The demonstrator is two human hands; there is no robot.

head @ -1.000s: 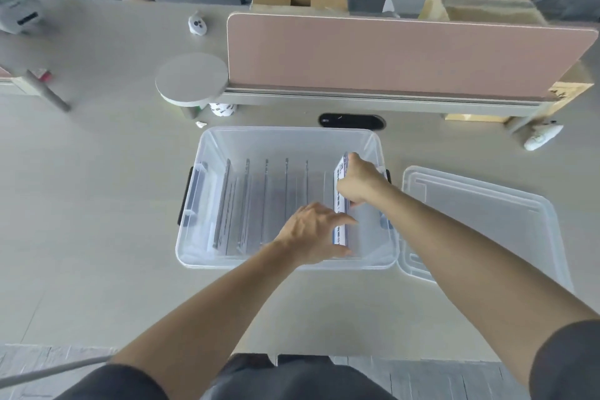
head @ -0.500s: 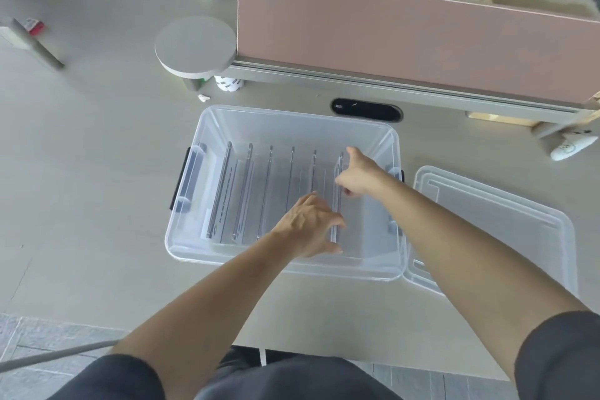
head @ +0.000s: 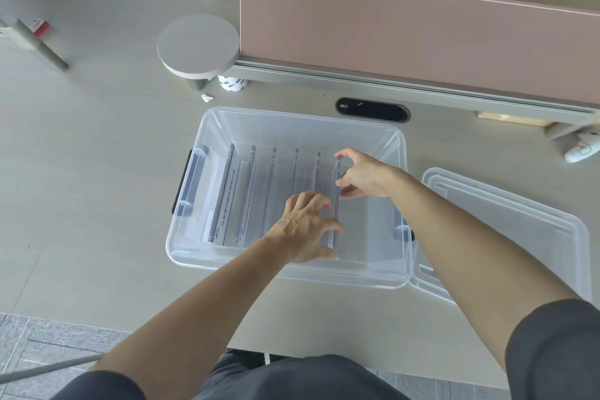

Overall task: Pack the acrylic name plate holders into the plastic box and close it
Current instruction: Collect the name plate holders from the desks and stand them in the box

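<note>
Plastic box [head: 292,269] on the desk, lid off. Six acrylic name plate holders [head: 272,191] stand on edge inside it in a row, the sixth holder [head: 336,191] nearest the box's right wall. Left hand [head: 305,227] spread open over that holder's near end, fingertips beside it, gripping nothing. Right hand [head: 363,177] at its far end, thumb and fingers parted around the top edge – whether they actually pinch it cannot be told. Lid [head: 519,230] lies flat just right of the box. The holders look rigid, light and slick, prone to scratching – best taken by the thin edges at both ends, not the faces
</note>
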